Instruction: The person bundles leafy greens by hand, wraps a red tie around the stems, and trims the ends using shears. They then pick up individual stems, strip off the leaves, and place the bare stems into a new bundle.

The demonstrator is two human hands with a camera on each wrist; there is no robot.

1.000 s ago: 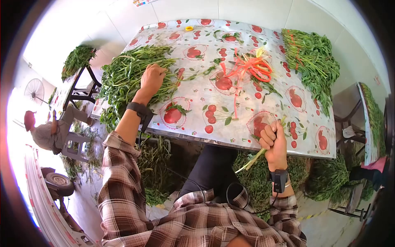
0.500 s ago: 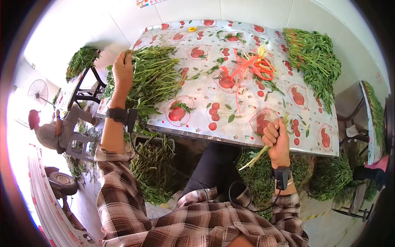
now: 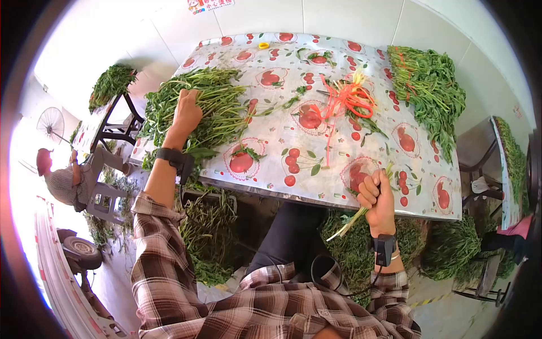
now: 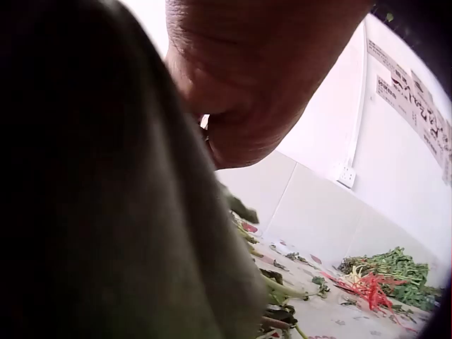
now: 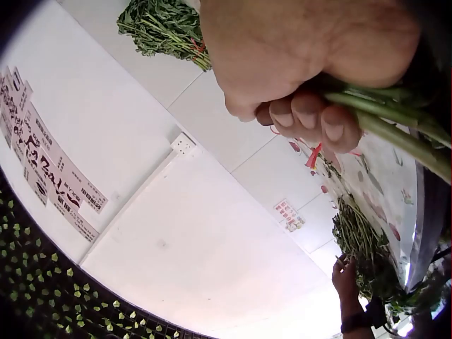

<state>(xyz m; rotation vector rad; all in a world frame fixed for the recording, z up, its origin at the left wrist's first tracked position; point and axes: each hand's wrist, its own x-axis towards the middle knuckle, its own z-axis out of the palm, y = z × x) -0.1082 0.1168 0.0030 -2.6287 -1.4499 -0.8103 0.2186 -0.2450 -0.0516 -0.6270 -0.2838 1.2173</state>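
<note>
My right hand (image 3: 377, 198) is closed around a small bunch of green stalks (image 3: 345, 227) at the table's front edge. Their pale cut ends point down to the left, and in the right wrist view the thick stems (image 5: 395, 127) pass through the curled fingers. Over at the left, my left hand (image 3: 187, 114) is on top of a loose heap of leafy stalks (image 3: 217, 107), its fingers bent down toward the leaves. In the left wrist view a large dark blurred shape hides the fingertips of the left hand (image 4: 247, 78), so I cannot tell whether they pinch a stalk.
Red ties (image 3: 355, 101) lie on the patterned tablecloth (image 3: 265, 152) with scissors among them. Tied leafy bundles (image 3: 429, 90) stand at the back right, and a yellow ring (image 3: 263, 45) lies at the far edge. Beneath the table are more greens (image 3: 212, 237). Another person (image 3: 68, 181) sits at left.
My left hand moved out to the heap's far left edge, then came back right and nearer, over the heap. The right hand keeps its grip on the stalks, almost unmoved.
</note>
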